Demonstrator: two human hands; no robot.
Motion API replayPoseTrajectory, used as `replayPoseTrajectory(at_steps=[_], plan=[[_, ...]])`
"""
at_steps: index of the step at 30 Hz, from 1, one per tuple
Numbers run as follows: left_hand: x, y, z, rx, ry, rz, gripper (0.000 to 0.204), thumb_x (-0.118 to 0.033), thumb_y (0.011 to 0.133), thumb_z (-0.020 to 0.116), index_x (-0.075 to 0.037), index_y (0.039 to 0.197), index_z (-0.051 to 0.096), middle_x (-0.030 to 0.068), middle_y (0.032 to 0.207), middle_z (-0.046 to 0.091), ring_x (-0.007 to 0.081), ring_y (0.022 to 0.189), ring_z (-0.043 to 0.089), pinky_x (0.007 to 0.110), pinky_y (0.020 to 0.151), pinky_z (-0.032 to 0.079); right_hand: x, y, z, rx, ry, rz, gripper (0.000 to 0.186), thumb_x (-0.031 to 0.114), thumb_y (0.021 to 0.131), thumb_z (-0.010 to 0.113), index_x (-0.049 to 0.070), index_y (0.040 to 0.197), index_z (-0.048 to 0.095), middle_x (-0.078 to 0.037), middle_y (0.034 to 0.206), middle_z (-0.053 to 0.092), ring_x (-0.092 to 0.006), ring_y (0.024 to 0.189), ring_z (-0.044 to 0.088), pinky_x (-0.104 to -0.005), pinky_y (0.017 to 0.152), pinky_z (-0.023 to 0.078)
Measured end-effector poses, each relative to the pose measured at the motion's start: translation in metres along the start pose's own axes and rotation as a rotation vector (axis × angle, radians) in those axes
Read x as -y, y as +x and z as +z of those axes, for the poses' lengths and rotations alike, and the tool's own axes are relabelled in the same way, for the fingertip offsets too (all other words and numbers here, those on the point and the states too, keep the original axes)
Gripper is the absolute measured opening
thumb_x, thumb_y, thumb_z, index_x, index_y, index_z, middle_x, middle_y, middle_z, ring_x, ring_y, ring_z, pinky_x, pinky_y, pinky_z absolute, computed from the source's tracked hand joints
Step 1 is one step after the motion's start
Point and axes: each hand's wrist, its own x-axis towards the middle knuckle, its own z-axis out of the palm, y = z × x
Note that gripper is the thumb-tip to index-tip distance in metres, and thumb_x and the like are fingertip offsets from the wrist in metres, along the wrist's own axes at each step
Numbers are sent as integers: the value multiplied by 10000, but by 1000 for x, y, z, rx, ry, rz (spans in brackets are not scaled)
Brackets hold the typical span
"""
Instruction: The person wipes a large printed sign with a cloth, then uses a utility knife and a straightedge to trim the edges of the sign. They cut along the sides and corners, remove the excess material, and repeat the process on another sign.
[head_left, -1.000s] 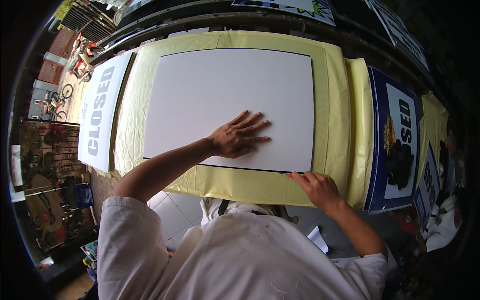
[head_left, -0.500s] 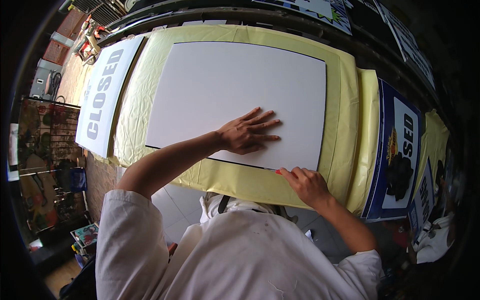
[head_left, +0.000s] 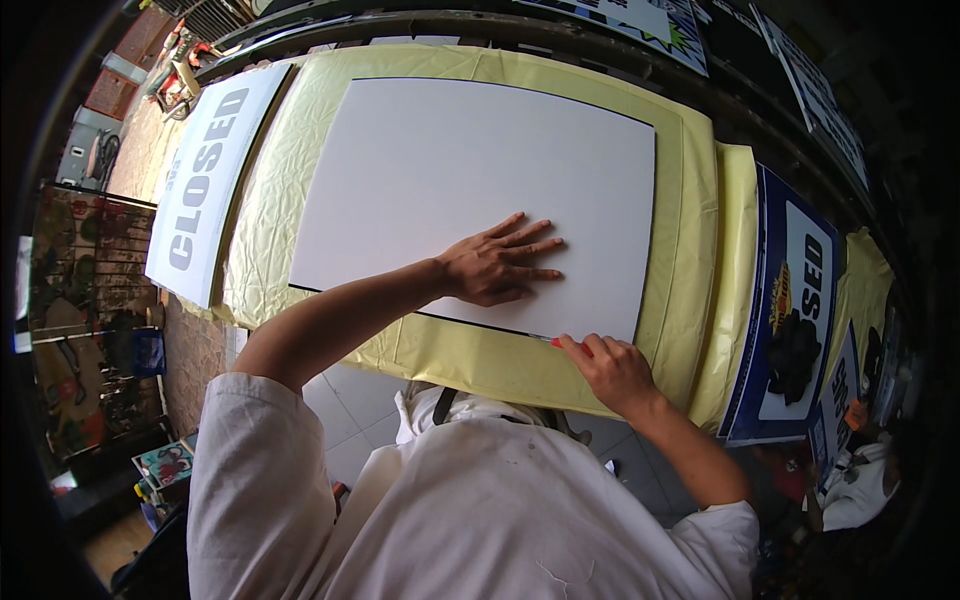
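A large white board (head_left: 440,160) with dark edges lies flat on the yellow-covered table (head_left: 480,368). My left hand (head_left: 500,262) presses flat on its lower middle, fingers spread and pointing right. At the board's near edge, right of centre, my right hand (head_left: 612,372) is closed round a slim red-handled cutter (head_left: 557,342). Its thin tip points left and meets the near edge; the fingers hide most of the handle.
A white sign with grey lettering (head_left: 205,185) lies at the table's left end. To the right are a blue-bordered sign (head_left: 760,330) and a black bundled object (head_left: 793,358) on it. More printed signs (head_left: 640,18) stand along the back. Another person in white (head_left: 862,485) is at far right.
Both hands keep nearly the same places on the board and its edge. The view has shifted slightly, and the person at far right has moved a little.
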Motion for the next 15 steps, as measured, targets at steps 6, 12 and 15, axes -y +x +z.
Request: replayPoseTrajectory(at_steps=[6, 12, 15], plan=[[0, 0, 0, 6, -7, -6, 550, -392, 1011, 610, -313, 1546, 508, 84, 1721, 257, 335, 1605, 166, 599, 1295, 117, 0, 2, -4, 22, -5, 8, 368, 90, 925, 608, 83, 1283, 691, -84, 825, 659, -220, 664, 717, -333, 606, 603], [1, 0, 2, 2, 0, -3, 544, -405, 1017, 599, -318, 1546, 507, 86, 1722, 254, 335, 1605, 164, 600, 1295, 117, -3, -1, -6, 15, 28, 20, 355, 75, 923, 612, 79, 1267, 698, -84, 817, 666, -230, 665, 719, -345, 609, 604], [1, 0, 2, 5, -4, -4, 541, -407, 1020, 594, -319, 1546, 506, 89, 1722, 251, 337, 1605, 161, 602, 1294, 116, -7, -8, -5, 20, 44, 30, 373, 61, 914, 613, 79, 1278, 693, -86, 819, 667, -234, 669, 716, -349, 608, 601]])
